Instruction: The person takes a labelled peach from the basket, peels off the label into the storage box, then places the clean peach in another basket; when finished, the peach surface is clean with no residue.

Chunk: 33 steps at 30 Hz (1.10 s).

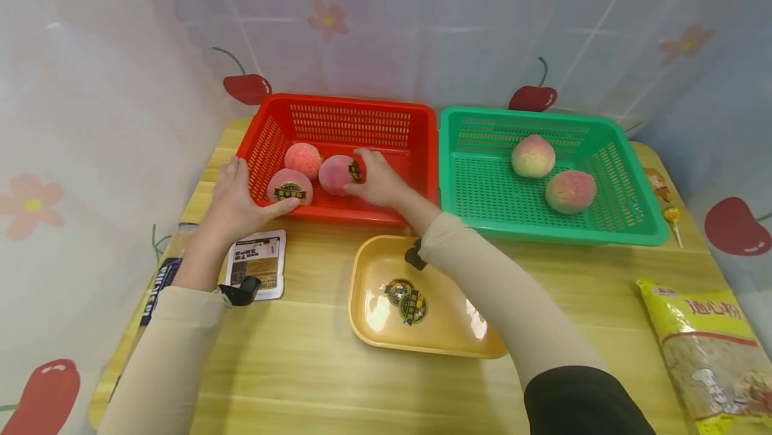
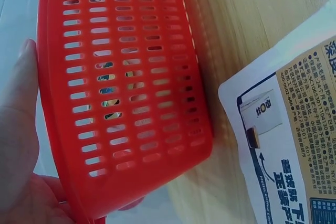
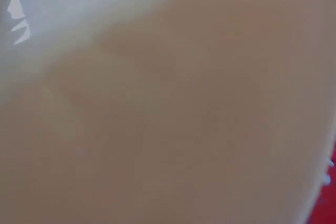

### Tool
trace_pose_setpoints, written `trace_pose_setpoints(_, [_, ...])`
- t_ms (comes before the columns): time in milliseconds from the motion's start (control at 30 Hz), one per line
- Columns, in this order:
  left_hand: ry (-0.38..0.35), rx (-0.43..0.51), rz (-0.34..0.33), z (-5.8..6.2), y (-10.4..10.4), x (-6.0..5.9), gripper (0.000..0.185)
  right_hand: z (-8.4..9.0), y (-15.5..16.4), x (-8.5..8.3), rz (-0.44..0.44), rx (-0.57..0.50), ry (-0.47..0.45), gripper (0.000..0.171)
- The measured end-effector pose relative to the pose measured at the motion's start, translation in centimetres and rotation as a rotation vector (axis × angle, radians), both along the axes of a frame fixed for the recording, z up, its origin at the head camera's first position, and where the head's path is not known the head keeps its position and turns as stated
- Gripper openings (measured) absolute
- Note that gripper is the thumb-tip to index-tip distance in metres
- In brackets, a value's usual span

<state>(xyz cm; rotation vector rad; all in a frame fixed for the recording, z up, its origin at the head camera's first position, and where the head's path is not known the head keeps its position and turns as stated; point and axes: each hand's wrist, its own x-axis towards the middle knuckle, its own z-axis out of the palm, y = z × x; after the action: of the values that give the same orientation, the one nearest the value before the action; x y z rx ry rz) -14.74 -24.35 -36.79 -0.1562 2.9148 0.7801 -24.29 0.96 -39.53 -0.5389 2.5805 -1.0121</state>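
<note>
My left hand (image 1: 234, 204) grips the near left corner of the red basket (image 1: 338, 105), thumb over the front rim; the left wrist view shows that hand (image 2: 16, 145) beside the basket's slotted wall (image 2: 121, 145). By the thumb lies a peach with a dark label (image 1: 289, 180). A second labelled peach (image 1: 335, 175) sits to its right, its right side between the thumb and fingers of my right hand (image 1: 382, 180). Behind them is a third peach (image 1: 303, 160), with no label showing. A blurred tan surface fills most of the right wrist view.
On the right, a green basket (image 1: 482, 187) holds two peaches (image 1: 533, 156). A yellow tray (image 1: 374, 328) with two round labels (image 1: 413, 307) stands in front. A white packet (image 1: 274, 254) lies left, a yellow pasta bag (image 1: 702, 341) and a lollipop (image 1: 672, 216) right.
</note>
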Motion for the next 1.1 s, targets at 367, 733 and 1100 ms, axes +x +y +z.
trace_pose_setpoints(367, [0.009, -0.012, 0.008, 0.0, 0.0, 0.0, 0.135, -0.1, -1.9, -0.3, 0.021, 0.031, 0.013, 0.075])
trace_pose_setpoints(733, [-0.002, -0.021, 0.003, 0.1, 0.3, 0.1, 0.133, -0.1, -1.5, -0.3, 0.042, 0.088, 0.082, 0.07])
trace_pose_setpoints(1100, [0.013, -0.014, 0.005, -0.1, 0.2, 0.1, 0.134, 0.1, 0.6, 0.2, 0.083, 0.047, 0.118, 0.062])
